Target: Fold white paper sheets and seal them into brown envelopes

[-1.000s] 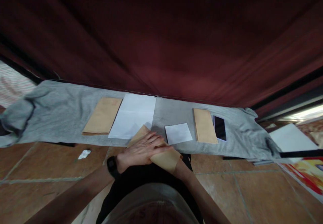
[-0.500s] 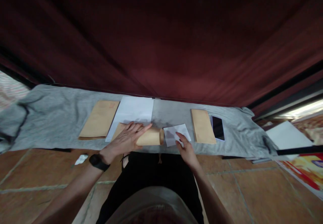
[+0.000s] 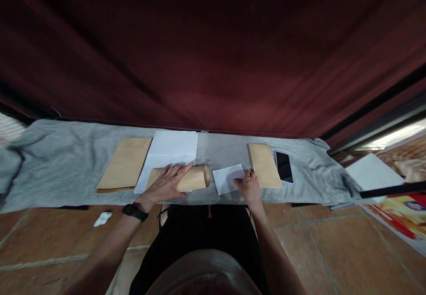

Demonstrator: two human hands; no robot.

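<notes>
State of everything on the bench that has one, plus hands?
Left hand: spread over held-down envelope
Held-down envelope: right end bulging open
Right hand: fingers at small sheet's right edge; grip unclear
Small white sheet: lying flat
Left brown envelopes: stacked flat
Large white paper: flat, partly covered
Right brown envelope: flat
Phone: face up, screen dark

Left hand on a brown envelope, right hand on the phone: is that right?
No: the head view shows the right hand at the edge of the small white sheet, not on the phone; the left hand is on a brown envelope.
</notes>
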